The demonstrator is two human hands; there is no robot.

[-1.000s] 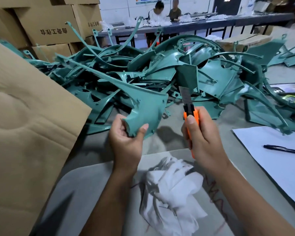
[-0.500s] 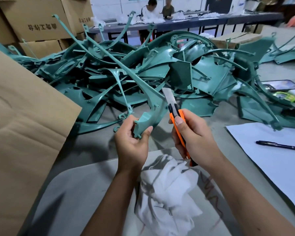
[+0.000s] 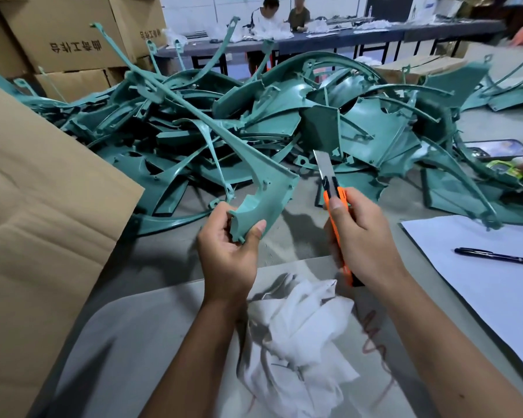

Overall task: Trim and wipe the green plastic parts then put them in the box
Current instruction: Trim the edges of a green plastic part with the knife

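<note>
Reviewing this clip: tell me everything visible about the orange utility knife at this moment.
The utility knife has a slim orange body with a black slider section and a bare metal blade extended well out of its top. The right hand grips the handle, thumb lying along it, so most of the body is hidden; its lower end shows below the palm. It is held nearly upright, blade up and tilted slightly left, above the table. The blade touches nothing; the green plastic part in the left hand sits apart to its left.
</note>
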